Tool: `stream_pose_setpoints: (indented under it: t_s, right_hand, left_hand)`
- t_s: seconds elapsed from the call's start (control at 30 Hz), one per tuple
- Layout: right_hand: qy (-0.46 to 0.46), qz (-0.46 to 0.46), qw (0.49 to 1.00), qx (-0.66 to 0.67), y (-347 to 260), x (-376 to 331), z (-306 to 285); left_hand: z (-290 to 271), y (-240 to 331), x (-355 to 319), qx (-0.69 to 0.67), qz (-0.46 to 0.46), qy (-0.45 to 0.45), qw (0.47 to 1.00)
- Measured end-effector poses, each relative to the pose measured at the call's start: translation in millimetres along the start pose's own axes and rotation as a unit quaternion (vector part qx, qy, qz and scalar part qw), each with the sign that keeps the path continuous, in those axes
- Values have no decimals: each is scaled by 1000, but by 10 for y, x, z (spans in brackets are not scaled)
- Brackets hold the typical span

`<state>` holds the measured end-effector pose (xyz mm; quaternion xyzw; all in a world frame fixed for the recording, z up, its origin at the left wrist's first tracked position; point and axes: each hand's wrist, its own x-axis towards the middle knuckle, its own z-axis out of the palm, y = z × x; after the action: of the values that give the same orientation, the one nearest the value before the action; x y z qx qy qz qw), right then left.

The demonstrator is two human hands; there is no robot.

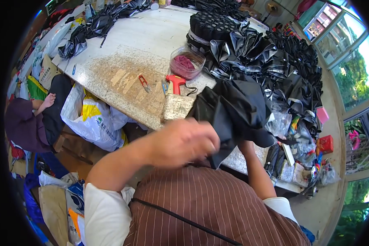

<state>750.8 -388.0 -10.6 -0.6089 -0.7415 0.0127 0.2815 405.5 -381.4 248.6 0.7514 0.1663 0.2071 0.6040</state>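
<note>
Your left hand (182, 141), blurred, gripped the black fabric (233, 110) at frame centre, over the worktop (127, 65) near edge. Your right hand was hidden beneath it; grip unclear. Bare worktop lay upper left.

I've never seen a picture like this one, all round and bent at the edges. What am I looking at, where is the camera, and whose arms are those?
There is no machine here. A person wears a wide fisheye camera on the head, looking down, so straight edges curve near the rim. The arms rising from the bottom edge are that person's own. The left hand, blurred, and the right hand, mostly hidden, both hold a black folded umbrella canopy over the edge of a worn white worktable. On the table lie red thread snips, a red tagging gun, a clear tub of pink pieces and heaps of black umbrella canopies. At the left another person sits beside a white plastic sack.
</note>
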Motion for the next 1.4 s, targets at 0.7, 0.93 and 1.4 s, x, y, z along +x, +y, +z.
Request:
stream_pose_setpoints:
  t_s: [0.7, 0.93, 1.4]
  right_hand:
    - [131, 64, 968, 204, -991, 156, 16]
    - [4, 82, 966, 245, -943, 316, -427]
    - [71, -88, 986, 124, -862, 307, -432]
  left_hand:
    - [-147, -41, 538, -156, 129, 6, 979]
    - [-708, -21, 322, 83, -118, 70, 987]
    - [-912, -248, 332, -20, -330, 22, 944]
